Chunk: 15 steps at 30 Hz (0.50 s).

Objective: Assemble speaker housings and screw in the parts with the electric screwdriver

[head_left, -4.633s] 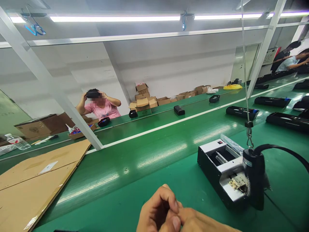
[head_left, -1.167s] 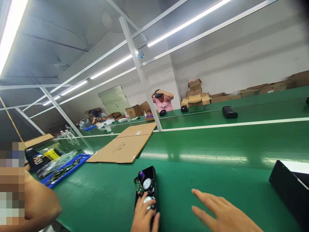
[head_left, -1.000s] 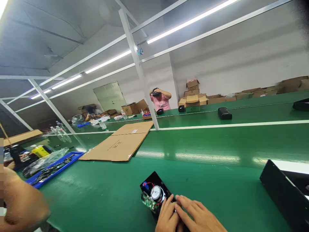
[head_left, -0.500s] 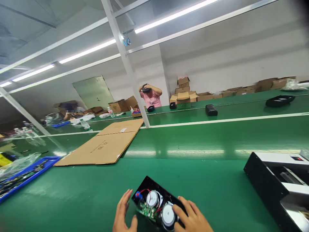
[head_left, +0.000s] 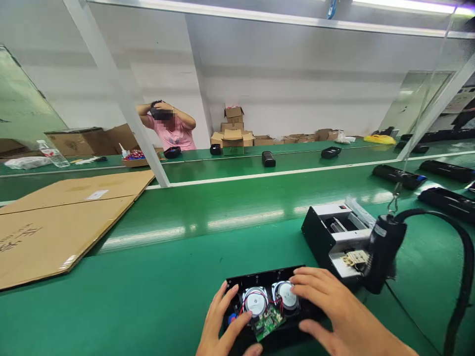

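Note:
A black speaker housing lies open side up on the green bench in front of me. Two round silver speaker drivers sit in it, with red and black wires and a green circuit board beside them. A blue part shows at its left end. My left hand grips the left end, fingers spread over the rim and inside. Spanning the right end, my right hand has fingers on the far rim and right driver, thumb towards the near side. Its palm hides that end.
A black-and-white box-shaped device stands to the right. Before it hangs a black cylindrical tool on a hook, with a thick black hose. Flat cardboard lies left. Across the bench a person in pink sits; black casings lie right.
The view has swung right, bringing the hanging tool into sight. The speaker housing has turned to lie nearly level across the view. My left hand has closed in onto its left end.

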Motion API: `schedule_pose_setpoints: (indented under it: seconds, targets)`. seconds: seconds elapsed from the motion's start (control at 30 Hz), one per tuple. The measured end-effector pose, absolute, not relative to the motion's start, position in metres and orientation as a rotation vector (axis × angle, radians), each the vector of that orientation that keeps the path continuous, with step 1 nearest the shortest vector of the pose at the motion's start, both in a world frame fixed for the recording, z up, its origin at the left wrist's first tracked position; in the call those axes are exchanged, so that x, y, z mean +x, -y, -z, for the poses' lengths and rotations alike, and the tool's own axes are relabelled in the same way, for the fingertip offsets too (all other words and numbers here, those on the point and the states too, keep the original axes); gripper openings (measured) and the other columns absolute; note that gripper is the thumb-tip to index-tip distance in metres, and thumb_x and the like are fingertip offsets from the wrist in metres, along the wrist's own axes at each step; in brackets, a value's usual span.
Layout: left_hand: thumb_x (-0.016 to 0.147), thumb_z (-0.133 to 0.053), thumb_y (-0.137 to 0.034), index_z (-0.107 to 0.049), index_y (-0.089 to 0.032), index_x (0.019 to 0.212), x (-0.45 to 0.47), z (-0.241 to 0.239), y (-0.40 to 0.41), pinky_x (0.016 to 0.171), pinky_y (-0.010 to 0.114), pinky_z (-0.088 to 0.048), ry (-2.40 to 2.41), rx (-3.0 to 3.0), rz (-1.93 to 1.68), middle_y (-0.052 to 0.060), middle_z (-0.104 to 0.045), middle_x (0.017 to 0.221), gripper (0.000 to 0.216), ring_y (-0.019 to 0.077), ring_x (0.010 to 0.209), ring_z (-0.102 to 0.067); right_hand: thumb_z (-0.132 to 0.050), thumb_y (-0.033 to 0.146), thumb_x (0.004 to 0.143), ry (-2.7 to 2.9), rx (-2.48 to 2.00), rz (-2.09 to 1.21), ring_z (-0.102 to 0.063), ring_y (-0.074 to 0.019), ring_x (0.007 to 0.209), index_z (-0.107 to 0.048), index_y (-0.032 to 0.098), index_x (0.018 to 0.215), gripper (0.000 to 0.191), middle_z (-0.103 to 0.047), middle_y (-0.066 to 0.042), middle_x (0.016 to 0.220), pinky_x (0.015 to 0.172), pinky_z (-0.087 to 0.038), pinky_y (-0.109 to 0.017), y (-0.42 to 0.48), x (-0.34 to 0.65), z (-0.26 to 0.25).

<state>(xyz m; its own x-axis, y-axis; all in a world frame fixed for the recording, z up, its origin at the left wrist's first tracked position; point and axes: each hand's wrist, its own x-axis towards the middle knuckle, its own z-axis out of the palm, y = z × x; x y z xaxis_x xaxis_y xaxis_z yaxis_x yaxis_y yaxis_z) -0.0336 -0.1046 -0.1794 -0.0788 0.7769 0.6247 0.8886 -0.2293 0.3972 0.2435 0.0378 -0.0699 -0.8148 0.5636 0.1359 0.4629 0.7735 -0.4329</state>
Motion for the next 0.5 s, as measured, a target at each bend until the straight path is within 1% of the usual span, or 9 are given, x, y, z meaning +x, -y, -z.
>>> schedule_pose_setpoints:
  seconds: [0.1, 0.17, 0.23, 0.33, 0.43, 0.5]
  targets:
    - [0.097, -0.073, -0.034, -0.077, -0.030, 0.116, -0.032, 0.169, 0.092, 0.114, 0.050, -0.057, 1.771, -2.131, 1.211, 0.009, -0.065, 0.150, 0.020, 0.0330, 0.149, -0.053, -0.081, 0.014, 0.089, 2.635, -0.576, -0.696, -0.070, -0.0274, 0.121, -0.075, 0.023, 0.127, 0.040, -0.077, -0.007, 0.130, 0.113, -0.049, -0.039, -0.023, 0.211, 0.077]
    - [0.099, -0.069, -0.030, -0.078, -0.029, 0.111, -0.032, 0.164, 0.089, 0.112, 0.047, -0.060, 1.797, -2.138, 1.242, 0.008, -0.068, 0.146, 0.015, 0.0310, 0.147, -0.056, -0.075, 0.010, 0.094, 2.570, -0.543, -0.786, -0.074, -0.0233, 0.106, -0.078, 0.024, 0.121, 0.031, -0.081, -0.003, 0.116, 0.103, -0.052, -0.036, -0.019, 0.193, 0.085]
    - [0.103, -0.062, -0.028, -0.079, -0.030, 0.111, -0.030, 0.159, 0.089, 0.111, 0.046, -0.060, 1.893, -2.108, 1.299, 0.006, -0.068, 0.146, 0.018, 0.0292, 0.147, -0.056, -0.069, 0.008, 0.097, 2.485, -0.574, -0.898, -0.075, -0.0205, 0.096, -0.081, 0.026, 0.113, 0.026, -0.082, 0.000, 0.106, 0.095, -0.052, -0.032, -0.022, 0.182, 0.090]
    - [0.105, -0.057, -0.031, -0.077, -0.032, 0.117, -0.027, 0.155, 0.094, 0.115, 0.050, -0.057, 2.044, -2.058, 1.389, 0.005, -0.065, 0.150, 0.023, 0.0291, 0.148, -0.054, -0.071, 0.009, 0.098, 2.371, -0.630, -1.058, -0.075, -0.0183, 0.096, -0.084, 0.028, 0.107, 0.025, -0.082, 0.002, 0.104, 0.088, -0.052, -0.027, -0.029, 0.179, 0.090]
    - [0.101, -0.064, -0.038, -0.073, -0.032, 0.124, -0.023, 0.154, 0.098, 0.115, 0.052, -0.056, 2.100, -2.029, 1.456, 0.006, -0.063, 0.152, 0.026, 0.0311, 0.148, -0.054, -0.071, 0.009, 0.097, 2.378, -0.659, -1.080, -0.074, -0.0171, 0.093, -0.084, 0.028, 0.104, 0.023, -0.081, 0.002, 0.101, 0.087, -0.051, -0.025, -0.032, 0.181, 0.085]
    - [0.096, -0.069, -0.038, -0.070, -0.032, 0.128, -0.022, 0.155, 0.099, 0.116, 0.054, -0.055, 2.091, -2.046, 1.452, 0.007, -0.061, 0.154, 0.032, 0.0327, 0.150, -0.052, -0.071, 0.010, 0.098, 2.421, -0.661, -1.046, -0.074, -0.0173, 0.092, -0.084, 0.027, 0.104, 0.022, -0.081, 0.002, 0.100, 0.086, -0.051, -0.026, -0.032, 0.181, 0.085]
